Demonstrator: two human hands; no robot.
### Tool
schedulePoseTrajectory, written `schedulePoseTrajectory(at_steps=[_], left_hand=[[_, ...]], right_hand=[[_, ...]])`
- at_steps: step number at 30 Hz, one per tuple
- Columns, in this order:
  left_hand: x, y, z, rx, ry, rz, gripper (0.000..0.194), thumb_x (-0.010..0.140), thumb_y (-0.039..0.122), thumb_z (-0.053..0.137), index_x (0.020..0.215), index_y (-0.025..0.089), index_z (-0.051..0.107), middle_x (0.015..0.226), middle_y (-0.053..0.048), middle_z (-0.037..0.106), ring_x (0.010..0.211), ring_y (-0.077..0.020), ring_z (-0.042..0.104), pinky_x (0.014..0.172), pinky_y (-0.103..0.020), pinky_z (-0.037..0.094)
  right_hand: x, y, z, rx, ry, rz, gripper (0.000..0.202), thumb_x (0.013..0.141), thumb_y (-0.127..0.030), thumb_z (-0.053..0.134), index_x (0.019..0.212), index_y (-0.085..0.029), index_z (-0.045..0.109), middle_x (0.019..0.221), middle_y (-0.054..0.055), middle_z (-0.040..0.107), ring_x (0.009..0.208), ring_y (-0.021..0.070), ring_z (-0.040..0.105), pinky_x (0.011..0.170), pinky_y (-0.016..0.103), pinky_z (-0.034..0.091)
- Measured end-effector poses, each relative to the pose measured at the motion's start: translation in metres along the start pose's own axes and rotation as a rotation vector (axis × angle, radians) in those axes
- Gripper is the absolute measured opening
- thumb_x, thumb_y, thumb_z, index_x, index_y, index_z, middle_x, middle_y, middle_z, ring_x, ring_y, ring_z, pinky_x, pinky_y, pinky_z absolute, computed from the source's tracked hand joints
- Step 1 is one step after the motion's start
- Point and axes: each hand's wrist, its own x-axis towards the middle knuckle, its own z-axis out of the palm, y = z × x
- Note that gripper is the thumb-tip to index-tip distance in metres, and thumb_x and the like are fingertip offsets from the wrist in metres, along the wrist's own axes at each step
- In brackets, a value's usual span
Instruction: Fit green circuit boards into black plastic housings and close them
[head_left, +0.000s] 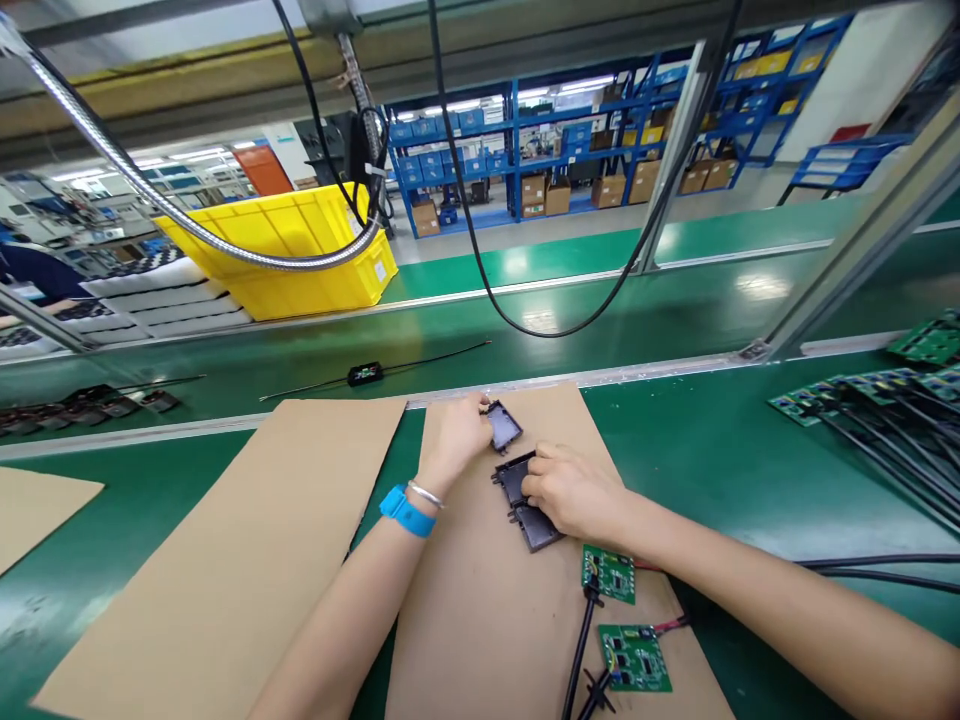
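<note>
My left hand (pixel 461 435), with a blue wrist strap (pixel 407 511) and a silver bangle on its arm, pinches the edge of a small black plastic case half (pixel 505 428). Just nearer to me, two more shallow black case halves (pixel 537 528) lie side by side on the cardboard sheet (pixel 480 620). The fingers of my right hand (pixel 574 490) are closed over the right edge of these, hiding part of them. Below my right forearm are two green circuit boards (pixel 636 658) with black cables and short red wires attached.
More cardboard (pixel 247 540) lies to the left. At right are stacked circuit boards (pixel 862 390) with black cables. Beyond the metal rail, a cabled black module (pixel 365 374) rests on the green belt, near a yellow bin (pixel 300 260). A black cable (pixel 480 270) hangs in a loop ahead.
</note>
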Motion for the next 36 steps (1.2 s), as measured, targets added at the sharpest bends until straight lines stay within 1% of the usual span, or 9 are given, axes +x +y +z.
schedulePoseTrajectory(at_steps=[5,12,16,18,22,25,26,30,36], left_hand=[[-0.016,0.015,0.016,-0.006,-0.02,0.076,0.032,0.094,0.033,0.057,0.122,0.016,0.056,0.12,-0.009,0.06,0.101,-0.0217,0.062,0.086,-0.043,0.053],[-0.039,0.019,0.012,-0.033,-0.094,0.162,0.023,0.095,0.031,0.055,0.111,0.015,0.06,0.108,-0.007,0.064,0.094,-0.0192,0.063,0.085,-0.04,0.053],[-0.053,0.016,-0.002,-0.073,-0.045,0.138,0.032,0.095,0.026,0.049,0.122,0.011,0.054,0.102,-0.011,0.064,0.096,-0.0231,0.062,0.088,-0.041,0.049],[-0.068,0.02,-0.012,-0.115,-0.04,0.141,0.035,0.095,0.03,0.047,0.125,0.012,0.051,0.1,-0.01,0.063,0.091,-0.0225,0.062,0.083,-0.038,0.05],[-0.114,0.051,-0.02,-0.259,-0.188,0.203,0.036,0.094,0.046,0.047,0.118,0.021,0.055,0.091,-0.002,0.064,0.065,-0.014,0.06,0.061,-0.027,0.05],[-0.141,0.077,-0.019,-0.372,-0.307,0.273,0.068,0.078,0.051,0.067,0.132,0.018,0.043,0.112,-0.01,0.063,0.082,-0.0207,0.064,0.068,-0.032,0.054],[-0.145,0.082,-0.019,-0.387,-0.32,0.293,0.069,0.077,0.047,0.069,0.133,0.017,0.042,0.115,-0.012,0.063,0.09,-0.0237,0.064,0.074,-0.035,0.054],[-0.144,0.086,-0.033,-0.43,-0.328,0.216,0.026,0.093,0.026,0.042,0.118,0.021,0.048,0.101,-0.007,0.07,0.087,-0.0211,0.067,0.077,-0.034,0.051],[-0.129,0.087,-0.049,-0.204,-0.266,0.062,0.017,0.094,0.03,0.04,0.094,0.018,0.052,0.081,-0.008,0.071,0.074,-0.0249,0.067,0.066,-0.035,0.047]], right_hand=[[-0.01,-0.002,0.002,0.009,0.035,0.031,0.018,0.091,-0.024,0.052,0.083,-0.018,0.067,0.085,0.008,0.064,0.089,0.0227,0.048,0.078,0.035,0.039],[-0.005,-0.006,0.0,0.052,0.049,0.026,0.019,0.09,-0.024,0.053,0.08,-0.017,0.068,0.084,0.01,0.064,0.091,0.025,0.049,0.08,0.038,0.04],[-0.04,0.0,-0.024,0.113,0.059,0.05,0.018,0.092,-0.027,0.052,0.095,-0.016,0.066,0.093,0.009,0.063,0.096,0.0238,0.049,0.086,0.037,0.04],[-0.067,0.005,-0.034,0.191,-0.001,0.128,0.017,0.09,-0.032,0.056,0.094,-0.016,0.064,0.09,0.008,0.061,0.093,0.0234,0.049,0.082,0.036,0.041],[-0.103,0.006,-0.04,0.366,-0.143,0.223,0.006,0.08,-0.018,0.063,0.081,-0.018,0.057,0.085,0.004,0.058,0.087,0.0209,0.05,0.074,0.031,0.04],[-0.102,-0.001,-0.046,0.496,-0.004,0.193,0.01,0.087,-0.01,0.052,0.084,-0.019,0.054,0.084,0.001,0.058,0.082,0.0151,0.052,0.074,0.027,0.04],[-0.099,-0.004,-0.05,0.53,0.054,0.173,0.01,0.089,-0.011,0.05,0.086,-0.019,0.054,0.085,0.0,0.059,0.081,0.0138,0.052,0.073,0.026,0.04],[-0.081,-0.008,-0.065,0.608,0.238,0.147,0.01,0.094,-0.02,0.048,0.093,-0.021,0.058,0.09,0.0,0.064,0.081,0.0124,0.056,0.073,0.023,0.042],[-0.055,-0.019,-0.048,0.414,0.432,0.275,0.019,0.085,-0.014,0.051,0.102,-0.02,0.055,0.076,-0.002,0.064,0.065,0.0128,0.057,0.061,0.024,0.041]])
